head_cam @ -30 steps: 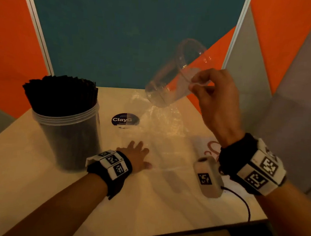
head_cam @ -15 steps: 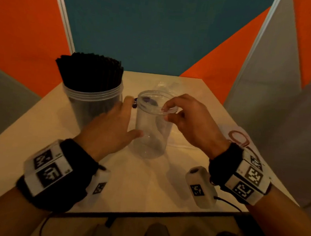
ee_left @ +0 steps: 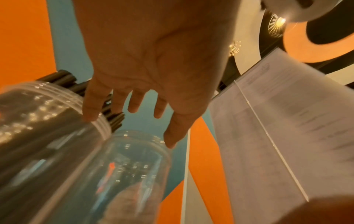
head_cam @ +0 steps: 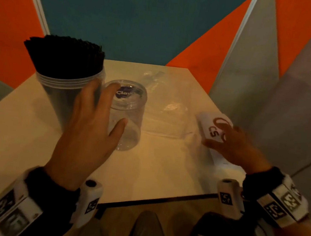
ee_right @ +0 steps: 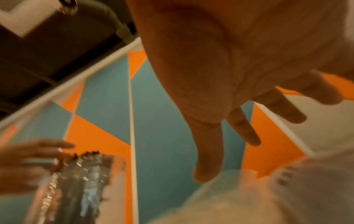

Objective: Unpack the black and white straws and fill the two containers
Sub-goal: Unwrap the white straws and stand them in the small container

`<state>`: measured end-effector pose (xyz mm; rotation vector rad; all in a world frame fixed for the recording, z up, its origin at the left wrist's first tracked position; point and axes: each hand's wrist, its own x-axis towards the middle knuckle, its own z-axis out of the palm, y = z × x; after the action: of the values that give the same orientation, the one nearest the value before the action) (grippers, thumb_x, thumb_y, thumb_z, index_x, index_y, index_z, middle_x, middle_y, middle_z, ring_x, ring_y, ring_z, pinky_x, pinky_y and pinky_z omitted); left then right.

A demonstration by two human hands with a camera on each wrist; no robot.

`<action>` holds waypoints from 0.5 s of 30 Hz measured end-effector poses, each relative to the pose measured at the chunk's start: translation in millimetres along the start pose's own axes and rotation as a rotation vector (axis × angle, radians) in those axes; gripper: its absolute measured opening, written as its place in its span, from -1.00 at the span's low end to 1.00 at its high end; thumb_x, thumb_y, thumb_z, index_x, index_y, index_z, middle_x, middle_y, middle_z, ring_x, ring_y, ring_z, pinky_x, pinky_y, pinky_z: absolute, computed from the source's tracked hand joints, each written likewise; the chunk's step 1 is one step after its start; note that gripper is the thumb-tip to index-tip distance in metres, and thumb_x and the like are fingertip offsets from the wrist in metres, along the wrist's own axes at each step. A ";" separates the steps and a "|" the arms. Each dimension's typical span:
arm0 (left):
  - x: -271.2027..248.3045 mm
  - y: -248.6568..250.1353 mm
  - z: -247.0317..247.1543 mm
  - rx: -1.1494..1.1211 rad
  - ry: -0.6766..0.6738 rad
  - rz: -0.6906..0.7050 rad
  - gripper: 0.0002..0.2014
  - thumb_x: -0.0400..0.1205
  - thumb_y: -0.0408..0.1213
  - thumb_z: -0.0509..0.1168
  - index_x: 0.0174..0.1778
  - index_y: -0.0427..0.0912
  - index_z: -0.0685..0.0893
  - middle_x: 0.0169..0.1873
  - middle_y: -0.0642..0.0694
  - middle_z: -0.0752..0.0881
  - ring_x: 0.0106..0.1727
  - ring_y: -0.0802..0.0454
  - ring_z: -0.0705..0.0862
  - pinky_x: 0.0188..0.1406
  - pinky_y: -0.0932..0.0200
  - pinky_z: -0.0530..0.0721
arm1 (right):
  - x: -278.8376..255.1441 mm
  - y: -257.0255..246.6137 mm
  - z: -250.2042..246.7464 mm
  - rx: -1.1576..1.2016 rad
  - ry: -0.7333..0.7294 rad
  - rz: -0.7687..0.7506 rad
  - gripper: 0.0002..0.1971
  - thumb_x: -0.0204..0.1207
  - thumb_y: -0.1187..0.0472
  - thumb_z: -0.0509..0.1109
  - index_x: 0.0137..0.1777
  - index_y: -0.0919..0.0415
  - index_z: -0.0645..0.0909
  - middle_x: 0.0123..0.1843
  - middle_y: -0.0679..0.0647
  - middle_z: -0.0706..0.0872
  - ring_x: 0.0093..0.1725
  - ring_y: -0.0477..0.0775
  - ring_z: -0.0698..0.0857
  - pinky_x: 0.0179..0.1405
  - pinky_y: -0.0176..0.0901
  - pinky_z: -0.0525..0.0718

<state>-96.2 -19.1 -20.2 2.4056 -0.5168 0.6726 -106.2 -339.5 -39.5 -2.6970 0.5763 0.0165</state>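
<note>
We see two clear containers upright on the pale table (head_cam: 165, 174). The one full of black straws (head_cam: 65, 56) stands at 10 o'clock from table centre; this full container (head_cam: 60, 92) touches or nearly touches the empty container (head_cam: 128, 116) just to its 3 o'clock side.

Left hand (head_cam: 87, 131) spread above and in front of both, fingers straight and apart, holding nothing. In the left wrist view one fingertip (ee_left: 91, 115) sits at the full container's threaded rim; whether it touches we cannot tell. Thumb lies across the front of the empty container.

Right hand (head_cam: 235, 147) at 3 o'clock, well apart from the containers, fingers extended and splayed, laid over a white packet (head_cam: 211, 125) with a red-brown printed logo. Nothing is gripped that we can see; the right wrist view is blurred.

Between the empty container and the white packet lies a crumpled clear plastic wrapper (head_cam: 165, 118), flat on the table.
</note>
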 end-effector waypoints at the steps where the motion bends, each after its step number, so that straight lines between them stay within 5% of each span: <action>1: -0.4 8.1 2.4 0.009 0.020 0.040 -0.43 0.57 -0.19 0.37 0.50 -0.08 0.36 0.51 -0.21 0.27 0.54 -0.18 0.25 0.51 0.00 0.25 | 2.8 12.9 5.5 -0.018 -0.058 0.087 0.04 0.14 -0.49 0.37 0.60 -0.09 0.16 0.60 0.23 0.23 0.56 0.38 0.22 0.51 0.36 0.28; 4: 3.0 30.2 19.8 0.008 -0.026 0.182 -0.65 0.63 -0.09 0.24 0.33 -0.04 0.48 0.41 -0.19 0.41 0.49 -0.15 0.31 0.49 -0.05 0.31 | 7.4 35.8 20.5 0.020 -0.138 0.168 0.12 0.10 -0.51 0.40 0.63 -0.14 0.03 0.66 0.18 0.06 0.60 0.40 0.15 0.52 0.40 0.25; 8: 6.5 55.9 50.5 -0.058 -0.197 0.287 -0.76 0.58 -0.12 0.25 0.13 -0.06 0.65 0.30 -0.10 0.51 0.36 -0.07 0.40 0.31 -0.14 0.49 | 7.7 38.0 29.8 0.073 -0.048 0.231 -0.05 0.28 -0.29 0.49 0.59 -0.18 0.04 0.57 0.26 0.20 0.46 0.43 0.35 0.42 0.41 0.38; 12: 6.0 70.0 80.5 -0.241 -0.434 0.288 -0.66 0.57 0.02 0.22 0.21 0.00 0.60 0.22 0.08 0.49 0.28 0.09 0.49 0.20 -0.07 0.57 | -6.8 35.7 15.9 0.383 0.007 0.253 -0.16 0.31 -0.21 0.47 0.53 -0.26 0.10 0.51 0.22 0.33 0.40 0.39 0.44 0.34 0.42 0.49; 15: 4.1 73.4 93.7 -0.431 -0.446 0.164 -0.59 0.60 0.09 0.29 0.34 0.06 0.51 0.27 0.17 0.44 0.23 0.29 0.49 0.20 0.12 0.60 | -37.4 31.5 6.9 0.483 0.069 0.205 -0.14 0.13 -0.32 0.42 0.45 -0.37 0.13 0.47 0.14 0.34 0.34 0.32 0.50 0.25 0.40 0.57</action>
<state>-97.3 -133.8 -52.4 2.1064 -0.9435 0.0603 -152.4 -348.9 -54.0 -2.1707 0.7645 -0.1427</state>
